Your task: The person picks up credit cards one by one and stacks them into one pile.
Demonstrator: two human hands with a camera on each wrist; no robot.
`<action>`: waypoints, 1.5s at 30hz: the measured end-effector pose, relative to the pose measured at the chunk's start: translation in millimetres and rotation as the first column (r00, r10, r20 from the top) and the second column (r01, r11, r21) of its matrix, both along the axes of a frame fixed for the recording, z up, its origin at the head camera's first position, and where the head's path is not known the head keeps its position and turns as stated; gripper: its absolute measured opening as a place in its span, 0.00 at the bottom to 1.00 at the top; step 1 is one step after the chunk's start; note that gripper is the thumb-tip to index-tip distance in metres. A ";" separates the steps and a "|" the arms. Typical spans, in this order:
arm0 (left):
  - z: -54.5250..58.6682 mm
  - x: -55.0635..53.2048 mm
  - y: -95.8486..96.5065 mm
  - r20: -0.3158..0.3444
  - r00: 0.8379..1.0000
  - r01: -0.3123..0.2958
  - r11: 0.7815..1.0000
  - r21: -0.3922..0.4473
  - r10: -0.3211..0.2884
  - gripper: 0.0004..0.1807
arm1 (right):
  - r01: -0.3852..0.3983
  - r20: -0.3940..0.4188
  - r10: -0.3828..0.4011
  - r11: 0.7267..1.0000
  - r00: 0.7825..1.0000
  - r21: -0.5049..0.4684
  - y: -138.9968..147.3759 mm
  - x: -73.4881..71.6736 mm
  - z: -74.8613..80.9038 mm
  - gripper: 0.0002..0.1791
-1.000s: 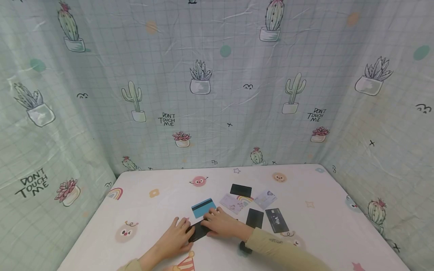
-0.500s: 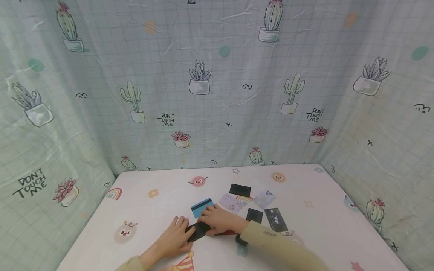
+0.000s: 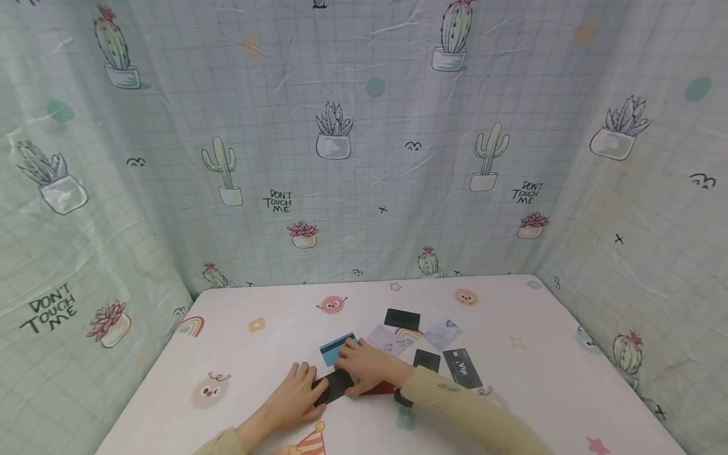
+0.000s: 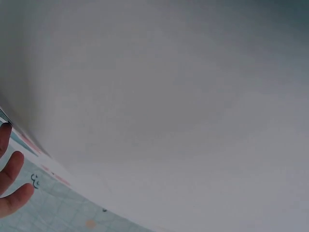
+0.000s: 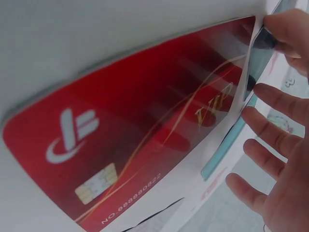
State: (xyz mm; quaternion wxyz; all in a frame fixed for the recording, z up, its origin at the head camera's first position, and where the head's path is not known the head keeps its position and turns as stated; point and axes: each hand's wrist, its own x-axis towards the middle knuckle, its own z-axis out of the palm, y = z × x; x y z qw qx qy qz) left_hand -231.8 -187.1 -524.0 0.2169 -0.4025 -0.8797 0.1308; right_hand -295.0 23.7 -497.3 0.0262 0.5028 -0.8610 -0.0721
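Note:
A black card (image 3: 337, 386) lies at a slant on the table between both hands. My left hand (image 3: 291, 397) holds its left end, thumb along the near side; in the left wrist view only fingertips (image 4: 10, 171) show at the edge. My right hand (image 3: 370, 365) pinches the other end between thumb and index finger, the remaining fingers spread, as the right wrist view shows. Beneath the right palm lies a red VIP card (image 5: 140, 121) with a gold chip, mostly covered in the head view. A blue card (image 3: 335, 349) with a dark stripe sits just beyond the right fingertips.
Further right are a black card (image 3: 402, 318), two pale purple cards, one of them the right-hand card (image 3: 444, 333), a dark card (image 3: 426, 361) partly behind the right forearm and a dark grey VIP card (image 3: 463, 368). A patterned curtain (image 3: 364, 177) rises behind the table (image 3: 569, 392).
The right hand and forearm have shifted slightly to the left, and the red card has come into view under that palm. The left hand stays at the black card's left end.

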 end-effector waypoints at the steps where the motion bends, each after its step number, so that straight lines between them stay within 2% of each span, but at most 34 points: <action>1: 0.5 -0.1 0.5 0.008 1.000 -0.015 1.000 -0.004 0.015 0.23 | 0.004 0.003 -0.004 1.000 1.000 -0.002 -0.2 -0.5 0.0 0.26; 5: 3.8 0.0 2.0 0.048 0.996 -0.068 0.997 -0.021 0.069 0.27 | 0.014 0.008 -0.014 1.000 1.000 -0.002 -0.9 -1.9 0.5 0.26; 12: 9.2 -2.9 2.6 0.122 0.985 -0.116 0.993 -0.035 0.119 0.29 | 0.024 0.045 -0.024 1.000 0.999 -0.011 -3.8 -4.3 2.6 0.25; 25: 10.2 -6.5 4.8 0.161 0.978 -0.127 0.990 -0.056 0.134 0.29 | 0.078 0.088 -0.079 0.997 0.993 0.012 -8.2 -5.3 3.4 0.25; 32: 12.9 -7.7 4.8 0.237 0.959 -0.144 0.988 -0.063 0.155 0.31 | 0.115 0.106 -0.117 0.993 0.987 0.031 -13.3 -3.8 1.8 0.26; 45: 10.9 -8.2 6.1 0.250 0.956 -0.150 0.988 -0.045 0.156 0.34 | 0.132 0.109 -0.136 0.990 0.985 0.049 -14.1 -0.5 3.4 0.30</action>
